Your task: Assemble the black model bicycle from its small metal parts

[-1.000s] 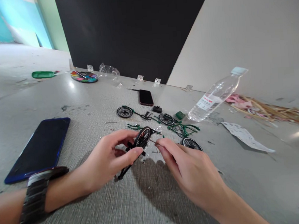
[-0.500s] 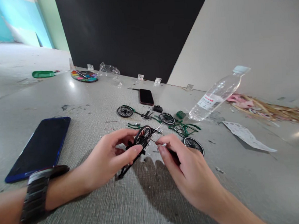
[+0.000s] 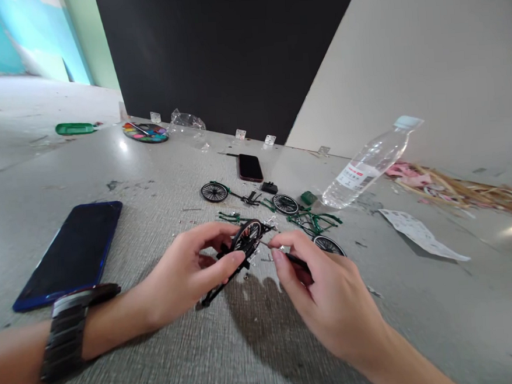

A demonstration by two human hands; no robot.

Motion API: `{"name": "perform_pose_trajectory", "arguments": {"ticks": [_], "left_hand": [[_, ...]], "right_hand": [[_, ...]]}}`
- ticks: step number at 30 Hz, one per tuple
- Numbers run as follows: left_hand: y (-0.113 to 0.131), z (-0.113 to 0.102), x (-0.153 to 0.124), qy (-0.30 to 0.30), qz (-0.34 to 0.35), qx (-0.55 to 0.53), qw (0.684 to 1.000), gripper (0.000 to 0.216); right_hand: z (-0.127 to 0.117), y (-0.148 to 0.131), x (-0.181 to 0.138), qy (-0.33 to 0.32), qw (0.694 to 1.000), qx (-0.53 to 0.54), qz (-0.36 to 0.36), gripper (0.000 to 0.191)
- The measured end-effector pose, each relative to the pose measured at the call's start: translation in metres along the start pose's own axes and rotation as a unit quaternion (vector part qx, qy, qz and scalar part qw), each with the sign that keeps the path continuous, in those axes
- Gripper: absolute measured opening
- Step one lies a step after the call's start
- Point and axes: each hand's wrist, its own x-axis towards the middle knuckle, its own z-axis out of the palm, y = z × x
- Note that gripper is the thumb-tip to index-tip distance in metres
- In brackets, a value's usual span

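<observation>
head camera | worn, above | faces forward, down | near grey surface (image 3: 171, 361)

There are two hands (image 3: 202, 269), four little bike wheels (image 3: 285, 203), one thin tool (image 3: 298, 262), two phones (image 3: 250, 167), four small metal plates (image 3: 240, 134), one clear bottle (image 3: 370, 163), one watch (image 3: 64, 340), one paint palette (image 3: 145, 133), one green tray (image 3: 75, 128), one white paper sheet (image 3: 421, 234) and one big black board (image 3: 229, 53).

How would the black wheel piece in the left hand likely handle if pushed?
The black wheel piece, held by the left hand, may turn, being round. Its thin spokes look fragile under a hard push. Small and openwork, it is probably light.
</observation>
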Motion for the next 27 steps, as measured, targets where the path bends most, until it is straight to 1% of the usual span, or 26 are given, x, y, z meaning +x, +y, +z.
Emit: {"name": "perform_pose_trajectory", "arguments": {"ticks": [5,16,22,27], "left_hand": [[0.0003,0.0001,-0.0003,0.005,0.006,0.016,1.000,0.032],[0.0007,-0.0002,-0.0008,0.007,0.005,0.023,1.000,0.033],[0.0002,-0.0002,-0.0001,0.000,0.010,0.022,1.000,0.033],[0.0000,-0.0006,-0.0011,-0.023,0.014,0.029,0.999,0.030]], "right_hand": [[0.0007,0.0001,-0.0005,-0.017,1.000,-0.011,0.012,0.019],[0.0003,0.0015,-0.0014,-0.015,1.000,-0.016,0.010,0.016],[0.0008,0.0013,-0.0010,-0.011,1.000,-0.020,0.013,0.017],[0.0033,0.0009,-0.0014,-0.021,0.999,-0.022,0.022,0.017]]}}
